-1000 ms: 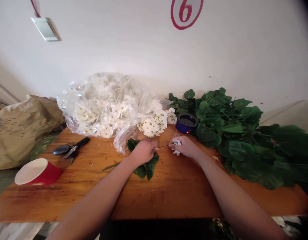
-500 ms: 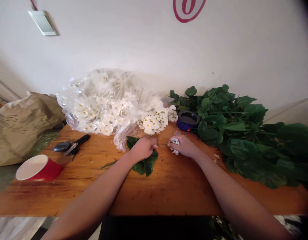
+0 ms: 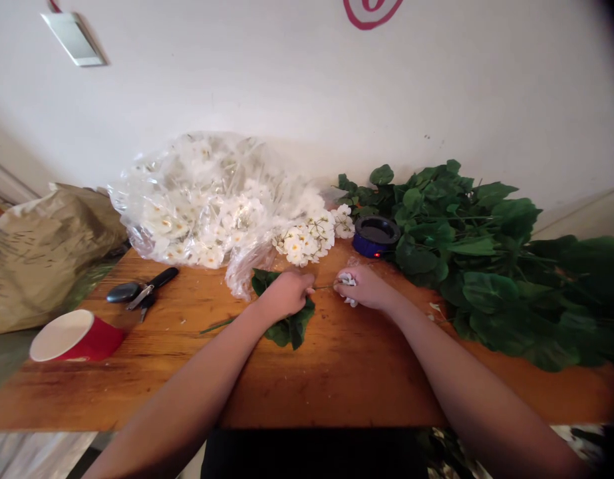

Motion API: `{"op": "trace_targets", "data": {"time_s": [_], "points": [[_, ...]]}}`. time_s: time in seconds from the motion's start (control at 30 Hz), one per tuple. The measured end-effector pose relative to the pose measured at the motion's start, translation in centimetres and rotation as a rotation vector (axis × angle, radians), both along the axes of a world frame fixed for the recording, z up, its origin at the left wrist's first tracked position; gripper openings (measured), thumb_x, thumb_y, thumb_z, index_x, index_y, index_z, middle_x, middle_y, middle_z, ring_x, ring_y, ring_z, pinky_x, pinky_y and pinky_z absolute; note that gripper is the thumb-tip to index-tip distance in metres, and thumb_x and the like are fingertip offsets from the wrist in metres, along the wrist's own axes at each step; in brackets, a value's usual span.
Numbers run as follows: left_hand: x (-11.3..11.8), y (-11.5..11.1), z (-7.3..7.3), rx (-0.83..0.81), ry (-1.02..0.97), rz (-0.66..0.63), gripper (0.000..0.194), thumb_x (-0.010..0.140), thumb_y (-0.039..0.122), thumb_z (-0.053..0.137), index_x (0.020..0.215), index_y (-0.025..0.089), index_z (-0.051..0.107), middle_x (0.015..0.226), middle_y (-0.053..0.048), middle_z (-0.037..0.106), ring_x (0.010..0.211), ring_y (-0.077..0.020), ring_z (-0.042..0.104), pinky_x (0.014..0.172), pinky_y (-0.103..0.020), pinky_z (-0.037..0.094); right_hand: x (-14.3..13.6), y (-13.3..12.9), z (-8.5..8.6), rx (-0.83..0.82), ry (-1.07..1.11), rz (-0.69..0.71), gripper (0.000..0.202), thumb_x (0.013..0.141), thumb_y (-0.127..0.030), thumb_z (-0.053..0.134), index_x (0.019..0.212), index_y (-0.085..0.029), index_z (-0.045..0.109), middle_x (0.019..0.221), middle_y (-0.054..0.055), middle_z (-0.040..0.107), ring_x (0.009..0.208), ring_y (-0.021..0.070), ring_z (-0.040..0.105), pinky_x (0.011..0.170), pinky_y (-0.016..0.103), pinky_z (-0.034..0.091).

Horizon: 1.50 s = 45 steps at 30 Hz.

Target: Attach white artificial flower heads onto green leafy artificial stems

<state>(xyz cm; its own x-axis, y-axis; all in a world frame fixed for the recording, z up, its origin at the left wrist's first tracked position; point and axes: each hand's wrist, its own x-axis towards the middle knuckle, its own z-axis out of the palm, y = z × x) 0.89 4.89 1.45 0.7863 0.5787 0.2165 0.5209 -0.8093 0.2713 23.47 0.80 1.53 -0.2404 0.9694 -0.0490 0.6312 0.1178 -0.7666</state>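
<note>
My left hand [image 3: 287, 295] is closed on a thin stem, over dark green leaves [image 3: 289, 331] that lie on the wooden table [image 3: 356, 372]. To its right, my right hand [image 3: 362, 287] is closed round a small white flower [image 3: 347, 282]. The thin stem runs between the two hands. White flowers [image 3: 304, 241] lie just behind my hands, at the mouth of a clear plastic bag. A round blue and black device [image 3: 375, 237] with a lit red light stands behind my right hand.
The clear bag of white flowers [image 3: 201, 206] fills the back left. Green leaves [image 3: 486, 266] cover the right side. At the left are a red paper cup [image 3: 94, 338], black-handled cutters [image 3: 146, 293], a dark oval object [image 3: 123, 293] and a brown bag [image 3: 52, 253].
The view has shifted slightly. Both hands keep nearly the same place and hold; the white flower in my right hand is turned a little.
</note>
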Motion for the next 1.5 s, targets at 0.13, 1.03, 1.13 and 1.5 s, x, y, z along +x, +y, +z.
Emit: {"op": "trace_targets", "data": {"time_s": [0.13, 1.03, 1.13, 1.5], "points": [[0.3, -0.3, 0.3, 0.083, 0.097, -0.019, 0.009, 0.080, 0.012, 0.052, 0.082, 0.015, 0.060, 0.071, -0.008, 0.057, 0.078, -0.0246, 0.056, 0.074, -0.034, 0.042, -0.3, -0.2, 0.5, 0.017, -0.065, 0.019, 0.011, 0.074, -0.022, 0.054, 0.064, -0.019, 0.058, 0.053, -0.001, 0.059, 0.048, 0.0115, 0.054, 0.047, 0.021, 0.036], [0.0, 0.1, -0.5, -0.035, -0.024, 0.083, 0.013, 0.086, 0.016, 0.049, 0.074, 0.017, 0.055, 0.069, -0.006, 0.059, 0.071, -0.0200, 0.056, 0.065, -0.029, 0.041, -1.1, 0.1, -0.9, -0.124, 0.330, -0.181, 0.020, 0.075, -0.037, 0.063, 0.074, -0.020, 0.053, 0.060, -0.002, 0.055, 0.053, 0.0122, 0.055, 0.050, 0.023, 0.043], [-0.2, 0.1, -0.4, -0.053, -0.044, 0.091, 0.016, 0.087, 0.019, 0.050, 0.072, 0.017, 0.055, 0.070, -0.006, 0.060, 0.070, -0.0186, 0.056, 0.064, -0.028, 0.040, -1.0, 0.0, -0.6, -0.149, 0.326, -0.166, 0.019, 0.076, -0.037, 0.061, 0.077, -0.020, 0.054, 0.062, -0.003, 0.055, 0.055, 0.0135, 0.058, 0.052, 0.024, 0.046], [-0.8, 0.0, -0.1, -0.075, -0.065, 0.117, 0.022, 0.089, 0.031, 0.052, 0.076, 0.017, 0.063, 0.072, -0.006, 0.065, 0.070, -0.0182, 0.059, 0.066, -0.027, 0.039, -2.4, -0.8, 2.4, 0.649, -0.062, -0.225, 0.033, 0.083, -0.030, 0.054, 0.114, -0.021, 0.058, 0.119, 0.009, 0.058, 0.114, 0.0231, 0.053, 0.102, 0.039, 0.040]]}}
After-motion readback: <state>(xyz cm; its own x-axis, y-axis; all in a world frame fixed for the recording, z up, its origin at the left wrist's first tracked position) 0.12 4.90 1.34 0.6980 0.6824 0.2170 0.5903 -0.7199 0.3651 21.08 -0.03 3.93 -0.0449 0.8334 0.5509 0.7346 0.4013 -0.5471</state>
